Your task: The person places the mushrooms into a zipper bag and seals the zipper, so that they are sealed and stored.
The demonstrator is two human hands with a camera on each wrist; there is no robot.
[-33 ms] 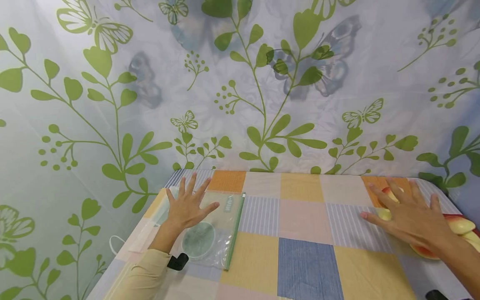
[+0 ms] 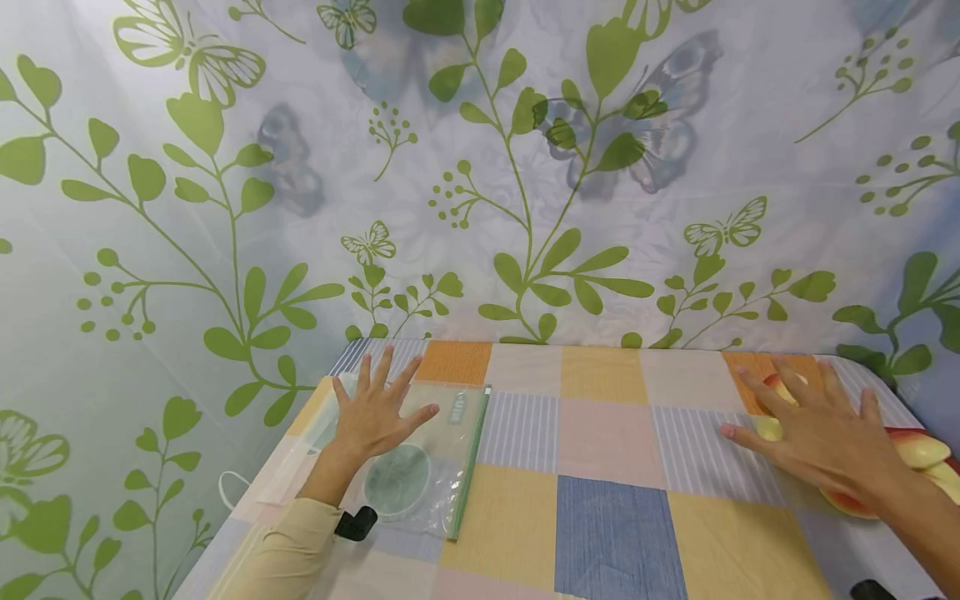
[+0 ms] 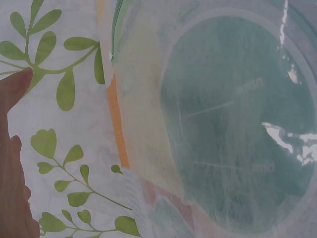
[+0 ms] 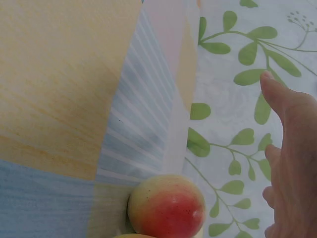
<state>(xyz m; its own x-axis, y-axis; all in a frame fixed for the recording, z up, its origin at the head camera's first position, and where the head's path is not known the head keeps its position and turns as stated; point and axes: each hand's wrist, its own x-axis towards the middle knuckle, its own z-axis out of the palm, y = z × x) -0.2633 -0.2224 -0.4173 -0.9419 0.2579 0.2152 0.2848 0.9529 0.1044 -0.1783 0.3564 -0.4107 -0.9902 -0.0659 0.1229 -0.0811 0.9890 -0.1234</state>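
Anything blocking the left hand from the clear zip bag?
Nothing visible. The left hand, fingers spread, overlaps the clear zip bag in the head view, hiding part of it; the left wrist view shows no object between them.

Your left sleeve [image 2: 288,546] is plain tan cloth, at the lower left of the head view. It has soft wrinkles and stops near your left wrist [image 2: 324,485]. Beside its end is a small black piece [image 2: 356,523], bent like an elbow. Another black piece [image 2: 870,590] peeks in at the bottom right, cut off by the edge. Your left hand [image 2: 375,423] and right hand [image 2: 828,446] are bare, and so is your right forearm [image 2: 918,517] where it shows.
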